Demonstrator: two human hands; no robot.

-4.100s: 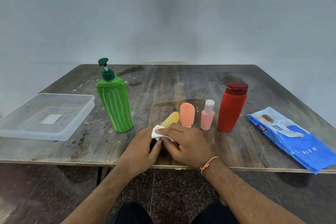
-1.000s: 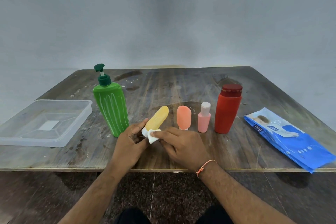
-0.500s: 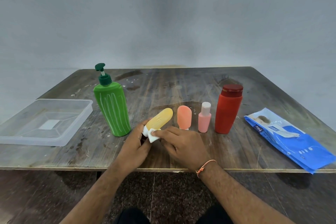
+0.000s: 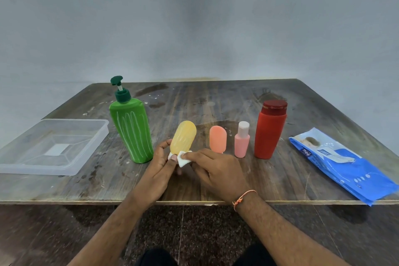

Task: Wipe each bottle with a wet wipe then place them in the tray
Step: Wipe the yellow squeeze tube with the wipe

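Note:
My left hand (image 4: 160,168) grips the lower end of a small yellow bottle (image 4: 183,136), which points up and away from me above the table. My right hand (image 4: 216,171) pinches a folded white wet wipe (image 4: 183,158) against the bottle's cap end. To the right stand an orange bottle (image 4: 218,139), a small pink bottle (image 4: 242,139) and a tall red bottle (image 4: 269,129). A green pump bottle (image 4: 131,123) stands just left of my hands. The clear plastic tray (image 4: 90,151) sits at the left with nothing in it.
A blue wet-wipe pack (image 4: 343,164) lies at the right near the table's front edge. The worn wooden table (image 4: 216,101) has a wall behind it. The tray's near corner is close to the green pump bottle.
The yellow bottle has tilted from a slant toward more upright. Both hands have stayed at the table's front middle, with the wipe kept at the bottle's cap end.

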